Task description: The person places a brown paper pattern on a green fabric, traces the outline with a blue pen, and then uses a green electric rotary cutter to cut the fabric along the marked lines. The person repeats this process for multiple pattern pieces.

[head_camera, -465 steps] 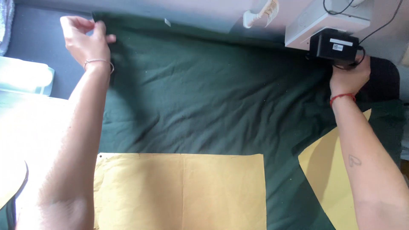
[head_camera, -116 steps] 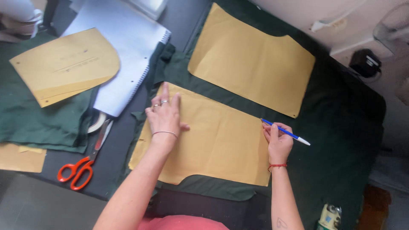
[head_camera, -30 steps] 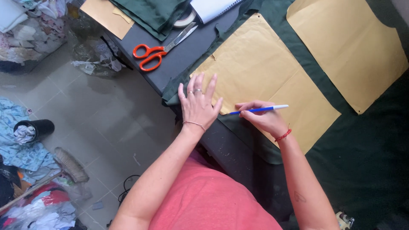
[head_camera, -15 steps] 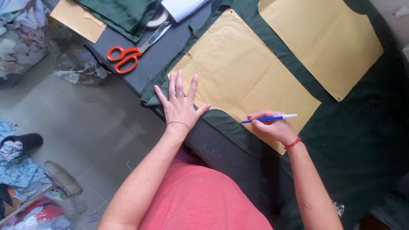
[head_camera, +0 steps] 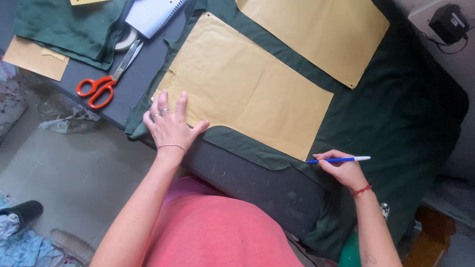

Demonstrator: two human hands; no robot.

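— Nearest, what are the hands doing?
— The left hand (head_camera: 170, 126) lies flat, fingers spread, on the paper pattern's (head_camera: 247, 89) corner; the right hand (head_camera: 344, 170) pinches a blue pen (head_camera: 339, 159) at its near edge.
— And beyond?
— Smooth tan paper on matte green cloth (head_camera: 396, 113); orange scissors (head_camera: 106, 79) on the dark desk (head_camera: 143, 74).
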